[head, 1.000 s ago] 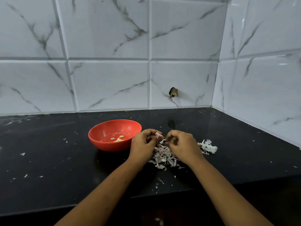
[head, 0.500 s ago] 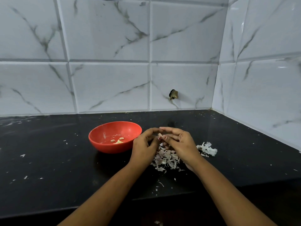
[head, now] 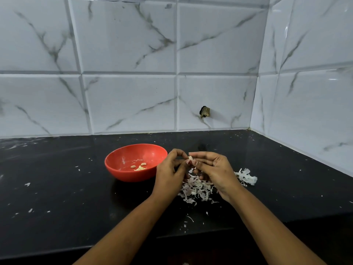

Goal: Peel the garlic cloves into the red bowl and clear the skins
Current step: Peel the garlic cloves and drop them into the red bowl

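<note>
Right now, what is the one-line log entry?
left hand, right hand: pinch garlic clove | red bowl: peeled cloves inside | skins: piled on counter

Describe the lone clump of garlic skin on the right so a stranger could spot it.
On the black countertop, look just right of the person's right hand. A small skin clump lies there. Unlike the larger shredded pile to its left, it is whiter, bunched together and sits apart.

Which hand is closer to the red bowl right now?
Left. The left hand is beside the red bowl; the right hand is farther right, beyond the left hand.
</note>
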`<move>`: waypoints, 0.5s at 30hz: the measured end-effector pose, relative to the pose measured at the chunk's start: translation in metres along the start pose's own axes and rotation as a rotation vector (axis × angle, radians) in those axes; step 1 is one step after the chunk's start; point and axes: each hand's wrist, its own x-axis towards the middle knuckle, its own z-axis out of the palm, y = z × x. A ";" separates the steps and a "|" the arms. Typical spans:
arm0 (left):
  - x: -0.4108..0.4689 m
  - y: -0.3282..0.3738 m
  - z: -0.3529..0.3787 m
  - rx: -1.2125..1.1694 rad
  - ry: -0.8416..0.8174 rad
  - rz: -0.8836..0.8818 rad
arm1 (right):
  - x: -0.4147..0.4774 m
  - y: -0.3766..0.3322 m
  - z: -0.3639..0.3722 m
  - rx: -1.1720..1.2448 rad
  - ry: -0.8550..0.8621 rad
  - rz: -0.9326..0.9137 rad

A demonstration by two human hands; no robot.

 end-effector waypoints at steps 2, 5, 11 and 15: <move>-0.001 0.000 0.000 0.002 -0.006 -0.008 | -0.001 0.000 0.000 0.004 -0.004 0.005; 0.000 0.000 0.000 0.009 -0.006 -0.007 | -0.002 -0.001 0.000 0.000 -0.009 0.008; 0.001 -0.003 0.000 0.034 0.008 0.000 | -0.002 -0.001 0.003 -0.038 0.004 0.006; 0.001 -0.005 0.000 0.089 0.024 0.038 | -0.003 -0.002 0.004 -0.030 0.000 -0.003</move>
